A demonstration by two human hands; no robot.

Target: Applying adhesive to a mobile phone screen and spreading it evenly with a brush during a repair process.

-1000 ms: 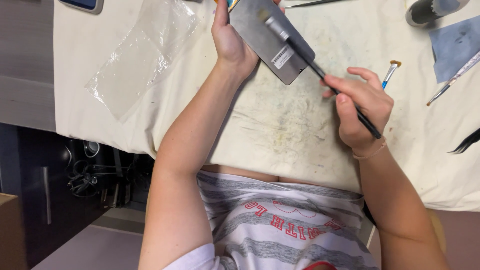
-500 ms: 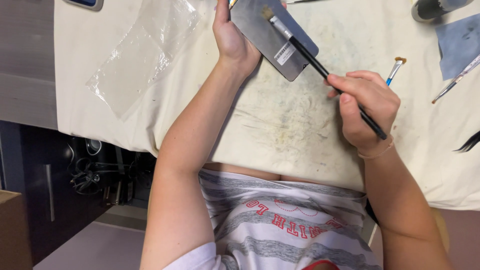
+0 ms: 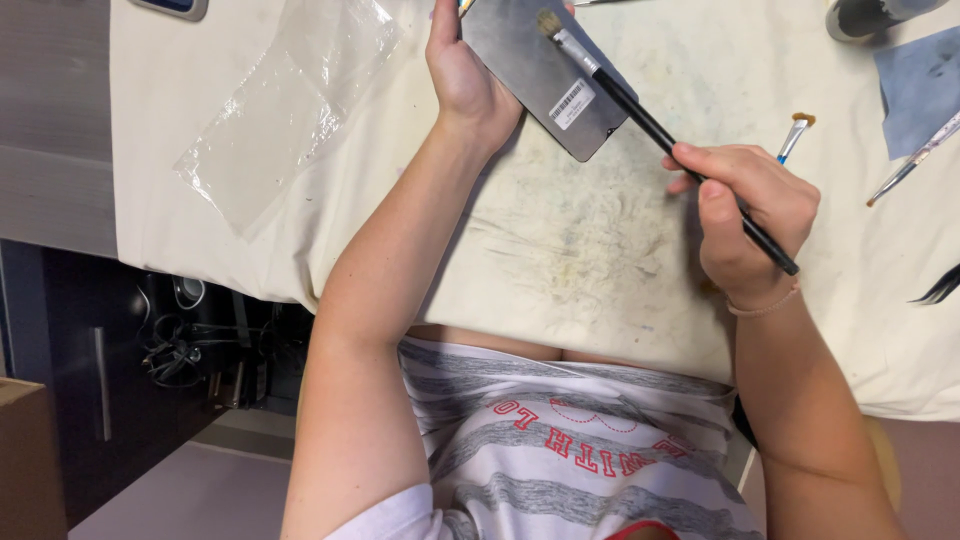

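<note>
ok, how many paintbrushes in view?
3: a long black-handled brush in the right hand, a small blue-handled brush lying beside that hand, and a thin brush at the right edge. More may lie off-frame.

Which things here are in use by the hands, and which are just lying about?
In use:
- grey flat device, held by the left hand
- black-handled brush, held by the right hand, bristles on the device

Lying about:
- clear plastic bag
- small blue-handled brush
- blue-grey cloth
- stained white table cover
</note>
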